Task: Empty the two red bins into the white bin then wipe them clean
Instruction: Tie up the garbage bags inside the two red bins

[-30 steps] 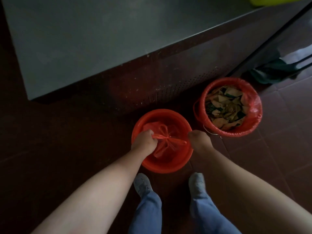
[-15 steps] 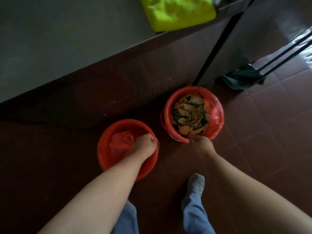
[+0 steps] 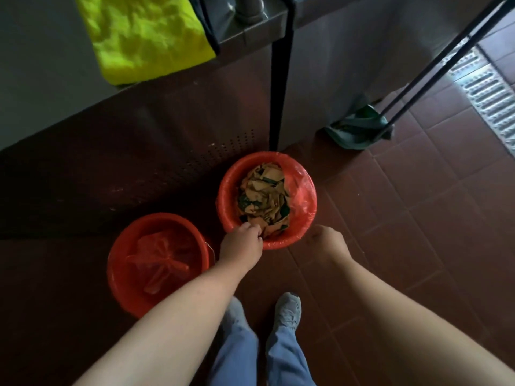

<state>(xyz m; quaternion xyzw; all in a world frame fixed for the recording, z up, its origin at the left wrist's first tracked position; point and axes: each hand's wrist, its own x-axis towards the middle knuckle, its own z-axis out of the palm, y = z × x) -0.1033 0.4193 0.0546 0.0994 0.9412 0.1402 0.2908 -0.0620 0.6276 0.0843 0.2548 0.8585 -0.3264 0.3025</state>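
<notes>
- The left hand (image 3: 242, 244) has its fingers (image 3: 252, 229) curled together over the near rim of the full red bin (image 3: 226, 203). They probably pinch the edge of the plastic liner (image 3: 302, 188) there, though the light is too dim to tell liner from rim.
- Just beyond those fingertips, inside the bin, lies a heap of brown and green paper scraps (image 3: 263, 196).
- The right hand (image 3: 326, 240) sits just beside the same bin's near right side, fingers tucked under the palm. I cannot tell whether they hold anything or touch the bin.
- The second red bin (image 3: 119, 285) stands on the floor to the left of the left wrist, apart from the fingers. A knotted red bag (image 3: 160, 259) lies in it.
- Well beyond both hands, a yellow cloth (image 3: 145, 37) rests on the grey counter (image 3: 41, 65).
- A green dustpan (image 3: 359, 129) stands past the right hand's knuckles, on the brown tiled floor (image 3: 418, 218).
- Below the two wrists are grey shoes (image 3: 288, 309).
</notes>
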